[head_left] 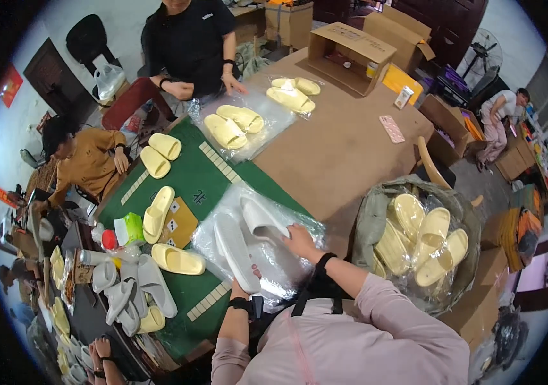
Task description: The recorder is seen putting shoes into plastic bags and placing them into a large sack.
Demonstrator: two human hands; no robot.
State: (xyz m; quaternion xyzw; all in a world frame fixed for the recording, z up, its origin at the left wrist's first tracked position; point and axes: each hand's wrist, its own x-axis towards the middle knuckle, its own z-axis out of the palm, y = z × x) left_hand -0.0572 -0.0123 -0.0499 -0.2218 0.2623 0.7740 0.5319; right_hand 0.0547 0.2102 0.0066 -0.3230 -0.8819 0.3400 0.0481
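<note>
In front of me a pair of light grey slippers lies over clear plastic bags [280, 273] stacked on the green table mat. My left hand [240, 290] grips the heel end of the left grey slipper [232, 247], some fingers hidden beneath it. At the right grey slipper [260, 218], my right hand [302, 242] is closed on the heel end, which the toe part points away from. Just left of the bags, a yellow slipper [177, 259] lies on the mat, with another yellow slipper [157, 215] beyond it.
A sack [363, 224] of bagged yellow slippers stands to my right. Several grey slippers [155, 285] crowd the left table edge. Across the table, a person in black [190, 51] is beside bagged yellow slippers [242, 119]. An open cardboard box [351, 42] and a phone [391, 129] rest farther right.
</note>
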